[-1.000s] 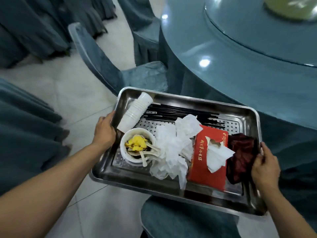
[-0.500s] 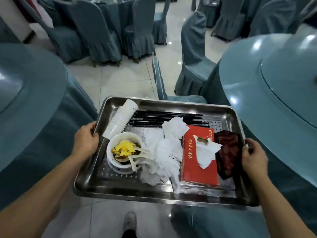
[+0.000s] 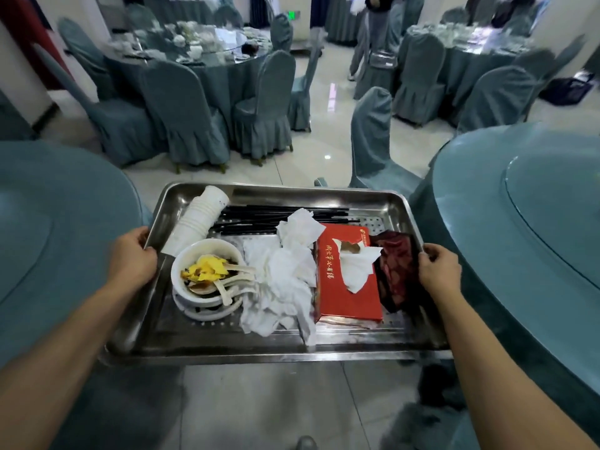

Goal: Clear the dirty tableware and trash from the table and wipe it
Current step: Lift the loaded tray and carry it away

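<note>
2 hands, my left hand [image 3: 131, 259] and right hand [image 3: 438, 271], clench opposite rims of the loaded tray [image 3: 259, 347], keeping bowls [image 3: 203, 280] level.

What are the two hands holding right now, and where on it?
Both hold the metal tray by its short ends: the left hand grips the left rim, the right hand the right rim, its fingers also over the dark red cloth.
</note>
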The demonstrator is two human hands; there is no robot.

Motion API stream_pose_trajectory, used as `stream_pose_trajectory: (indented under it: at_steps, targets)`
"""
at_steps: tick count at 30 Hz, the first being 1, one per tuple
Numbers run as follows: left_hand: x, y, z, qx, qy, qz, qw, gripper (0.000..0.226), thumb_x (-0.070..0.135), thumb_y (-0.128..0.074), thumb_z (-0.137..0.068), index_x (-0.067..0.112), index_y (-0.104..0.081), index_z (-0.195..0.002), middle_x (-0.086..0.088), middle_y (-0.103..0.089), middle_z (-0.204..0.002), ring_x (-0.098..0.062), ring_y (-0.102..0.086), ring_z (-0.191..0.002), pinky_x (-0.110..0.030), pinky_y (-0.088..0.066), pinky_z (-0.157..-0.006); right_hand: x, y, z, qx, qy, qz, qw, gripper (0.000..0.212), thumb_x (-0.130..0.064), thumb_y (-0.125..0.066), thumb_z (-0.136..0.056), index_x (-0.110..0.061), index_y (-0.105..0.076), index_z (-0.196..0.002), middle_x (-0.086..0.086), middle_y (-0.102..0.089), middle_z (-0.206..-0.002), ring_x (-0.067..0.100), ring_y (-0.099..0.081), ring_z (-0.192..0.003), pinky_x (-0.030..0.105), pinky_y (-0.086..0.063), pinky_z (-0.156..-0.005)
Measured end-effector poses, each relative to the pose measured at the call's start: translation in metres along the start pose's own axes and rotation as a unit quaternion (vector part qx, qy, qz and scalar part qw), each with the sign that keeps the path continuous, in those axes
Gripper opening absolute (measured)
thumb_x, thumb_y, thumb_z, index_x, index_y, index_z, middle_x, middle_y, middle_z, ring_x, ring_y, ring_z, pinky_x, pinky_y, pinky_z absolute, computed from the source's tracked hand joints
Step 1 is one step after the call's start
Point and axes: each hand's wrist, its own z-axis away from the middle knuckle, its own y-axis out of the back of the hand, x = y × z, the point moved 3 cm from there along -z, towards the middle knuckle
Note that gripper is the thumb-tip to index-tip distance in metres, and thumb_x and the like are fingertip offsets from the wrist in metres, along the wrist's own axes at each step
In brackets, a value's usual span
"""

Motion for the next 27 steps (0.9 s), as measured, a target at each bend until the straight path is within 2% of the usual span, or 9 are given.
stream_pose_trajectory:
  at_steps: [6, 10, 16, 21, 27]
  targets:
    - [0.017, -0.026, -0.114, 0.013, 0.017, 0.012, 1.000, 0.042, -0.012, -0.053, -0.083, 0.006, -0.071, -0.117, -0.019, -0.074, -0.102, -0.039, -0.069, -0.095, -0.046, -0.054, -0.089, -0.061, -0.066, -0.090, -0.018, -0.001, -0.029, 0.999, 0.033, -0.015, -0.057, -0.097, -0.008, -0.066, -0.129, 0.014, -0.068, -0.125, 0.033, -0.062, -0.117, 0.041, -0.046, -0.103]
    - [0.048, -0.050, -0.192, 0.027, 0.015, 0.004, 1.000, 0.039, -0.014, -0.053, -0.082, 0.003, -0.073, -0.111, -0.021, -0.073, -0.102, -0.041, -0.068, -0.096, -0.046, -0.052, -0.089, -0.100, -0.104, -0.163, -0.014, -0.001, -0.040, 0.999, 0.031, -0.015, -0.059, -0.096, -0.009, -0.068, -0.125, 0.015, -0.070, -0.122, 0.036, -0.062, -0.116, 0.043, -0.047, -0.103]
    - [0.093, -0.080, -0.312, 0.033, 0.011, -0.033, 0.999, 0.043, -0.006, -0.057, -0.080, 0.012, -0.074, -0.116, -0.018, -0.075, -0.107, -0.039, -0.068, -0.098, -0.045, -0.055, -0.090, -0.176, -0.157, -0.271, -0.005, 0.015, -0.030, 0.999, 0.029, -0.010, -0.058, -0.096, -0.004, -0.069, -0.122, 0.025, -0.069, -0.117, 0.042, -0.062, -0.113, 0.045, -0.045, -0.102]
    - [0.125, -0.117, -0.412, 0.040, 0.022, -0.025, 0.999, 0.036, -0.004, -0.059, -0.086, 0.010, -0.074, -0.115, -0.022, -0.073, -0.108, -0.042, -0.065, -0.102, -0.043, -0.050, -0.090, -0.230, -0.208, -0.361, 0.002, 0.012, -0.024, 1.000, 0.029, -0.010, -0.058, -0.096, -0.004, -0.069, -0.122, 0.024, -0.070, -0.115, 0.040, -0.063, -0.109, 0.042, -0.047, -0.096]
    - [0.156, -0.180, -0.557, 0.011, 0.002, -0.004, 1.000, 0.044, -0.008, -0.057, -0.084, 0.009, -0.073, -0.121, -0.025, -0.072, -0.110, -0.047, -0.062, -0.107, -0.045, -0.047, -0.095, -0.277, -0.279, -0.468, 0.015, -0.008, -0.011, 1.000, 0.031, -0.013, -0.059, -0.095, -0.005, -0.069, -0.123, 0.022, -0.070, -0.116, 0.037, -0.065, -0.109, 0.041, -0.048, -0.097]
